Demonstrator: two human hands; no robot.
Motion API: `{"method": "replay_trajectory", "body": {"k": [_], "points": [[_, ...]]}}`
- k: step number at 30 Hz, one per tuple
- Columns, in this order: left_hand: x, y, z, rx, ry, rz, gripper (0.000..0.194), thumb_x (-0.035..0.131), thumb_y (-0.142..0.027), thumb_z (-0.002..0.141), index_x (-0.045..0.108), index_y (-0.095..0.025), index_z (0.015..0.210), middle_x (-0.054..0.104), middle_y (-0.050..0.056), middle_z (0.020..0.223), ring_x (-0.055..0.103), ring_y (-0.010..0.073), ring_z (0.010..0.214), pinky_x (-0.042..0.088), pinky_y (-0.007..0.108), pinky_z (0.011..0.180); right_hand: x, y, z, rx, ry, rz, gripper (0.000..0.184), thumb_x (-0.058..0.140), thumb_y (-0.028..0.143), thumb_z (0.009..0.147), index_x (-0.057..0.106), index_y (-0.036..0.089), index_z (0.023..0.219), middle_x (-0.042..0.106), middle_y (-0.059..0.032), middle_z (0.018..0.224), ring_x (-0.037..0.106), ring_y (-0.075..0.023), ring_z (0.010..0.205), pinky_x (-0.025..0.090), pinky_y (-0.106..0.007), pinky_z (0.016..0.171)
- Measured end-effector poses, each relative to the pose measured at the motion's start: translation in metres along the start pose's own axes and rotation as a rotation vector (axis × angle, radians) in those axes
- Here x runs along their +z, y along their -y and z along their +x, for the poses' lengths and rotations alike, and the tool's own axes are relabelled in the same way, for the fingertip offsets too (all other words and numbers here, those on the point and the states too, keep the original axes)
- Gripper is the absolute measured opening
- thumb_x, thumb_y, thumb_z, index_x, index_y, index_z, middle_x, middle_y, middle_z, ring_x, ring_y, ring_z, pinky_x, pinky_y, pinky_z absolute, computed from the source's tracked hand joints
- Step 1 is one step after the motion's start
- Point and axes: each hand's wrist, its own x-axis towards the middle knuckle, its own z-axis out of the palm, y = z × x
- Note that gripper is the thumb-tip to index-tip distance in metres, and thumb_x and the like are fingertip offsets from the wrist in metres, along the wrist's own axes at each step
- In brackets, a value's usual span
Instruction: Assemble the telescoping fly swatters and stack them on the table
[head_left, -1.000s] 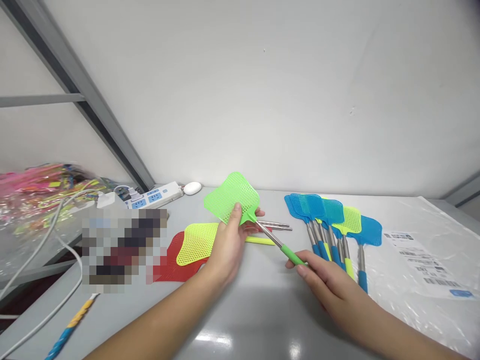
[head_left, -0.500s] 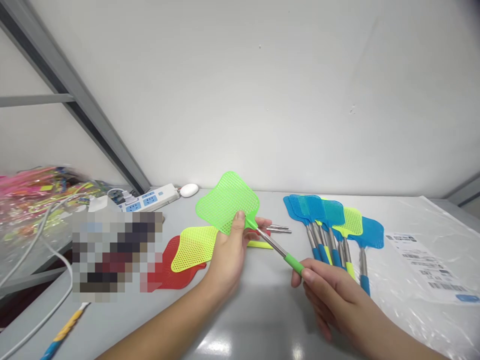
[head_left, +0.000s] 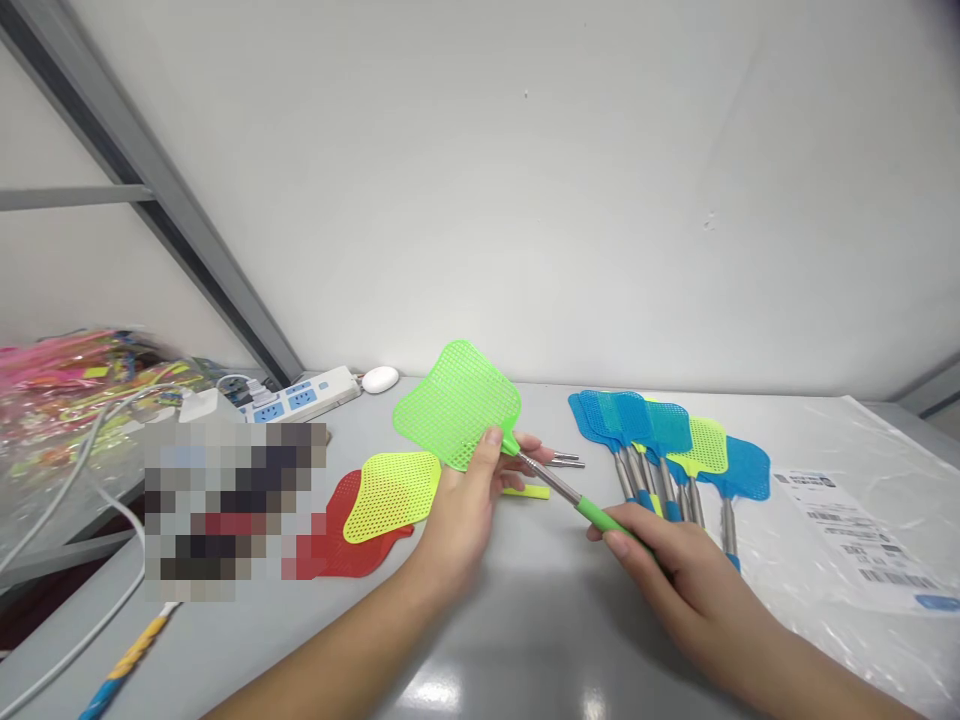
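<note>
A green fly swatter (head_left: 459,403) is held above the grey table (head_left: 517,620) between both hands. My left hand (head_left: 469,500) pinches the base of its mesh head, thumb on top. My right hand (head_left: 667,570) is closed around its green handle grip, and the metal shaft runs between the two hands. A yellow swatter head (head_left: 390,492) lies on a red swatter head (head_left: 337,535) just left of my left hand. Loose metal rods (head_left: 564,460) and a yellow strip (head_left: 529,491) lie behind the held swatter.
Several assembled swatters (head_left: 667,440), mostly blue with a yellow one, lie fanned out at the right. A clear plastic bag with labels (head_left: 855,520) covers the far right. A power strip (head_left: 300,395), white cables (head_left: 82,480) and a bag of colourful items (head_left: 67,380) sit at the left.
The swatter's handle end has risen slightly, and my right hand has slid further along the green grip and closed round it. My left hand stays on the mesh head.
</note>
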Motion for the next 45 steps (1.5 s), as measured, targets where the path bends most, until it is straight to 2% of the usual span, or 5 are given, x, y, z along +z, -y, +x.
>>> {"method": "replay_trajectory", "body": {"k": [14, 22, 32, 37, 45], "points": [[0.0, 0.002, -0.002, -0.178, 0.018, -0.201, 0.029, 0.067, -0.045, 0.085, 0.074, -0.018, 0.092, 0.063, 0.007, 0.09, 0.053, 0.0167, 0.088, 0.043, 0.028, 0.079, -0.004, -0.016, 0.011, -0.071, -0.006, -0.083, 0.028, 0.035, 0.039, 0.102, 0.06, 0.025, 0.1, 0.067, 0.0015, 0.076, 0.061, -0.0141, 0.064, 0.039, -0.026, 0.058], [0.004, -0.004, -0.005, -0.093, -0.082, -0.117, 0.029, 0.067, -0.046, 0.084, 0.076, -0.019, 0.092, 0.059, 0.003, 0.08, 0.051, 0.0144, 0.082, 0.04, 0.026, 0.079, 0.001, -0.017, 0.007, -0.389, -0.335, -0.532, 0.018, 0.047, 0.025, 0.098, 0.062, 0.02, 0.105, 0.069, -0.0018, 0.073, 0.061, -0.0168, 0.059, 0.036, -0.029, 0.056], [0.002, 0.006, -0.007, -0.121, 0.085, 0.021, 0.031, 0.063, -0.048, 0.087, 0.074, -0.021, 0.094, 0.062, 0.005, 0.09, 0.05, 0.0146, 0.079, 0.041, 0.029, 0.078, -0.009, 0.008, 0.003, 0.24, 0.141, 0.422, 0.036, 0.045, 0.053, 0.096, 0.06, 0.022, 0.105, 0.052, 0.005, 0.059, 0.046, -0.0109, 0.05, 0.039, -0.023, 0.051], [0.01, 0.01, -0.017, -0.279, 0.379, 0.012, 0.03, 0.06, -0.047, 0.089, 0.072, -0.019, 0.092, 0.06, 0.003, 0.072, 0.052, 0.0164, 0.077, 0.04, 0.03, 0.076, 0.001, 0.012, 0.004, 0.408, 0.327, 0.986, 0.041, 0.035, 0.055, 0.097, 0.056, 0.021, 0.092, 0.04, 0.0109, 0.038, 0.026, -0.0075, 0.029, 0.041, -0.024, 0.045], [0.015, 0.016, -0.022, -0.256, 0.23, -0.023, 0.026, 0.066, -0.045, 0.085, 0.073, -0.021, 0.091, 0.056, 0.002, 0.078, 0.053, 0.0161, 0.081, 0.04, 0.03, 0.079, 0.003, 0.008, 0.007, 0.38, 0.236, 0.557, 0.04, 0.04, 0.056, 0.095, 0.05, 0.022, 0.078, 0.046, 0.0078, 0.045, 0.036, -0.009, 0.038, 0.03, -0.02, 0.04]]}}
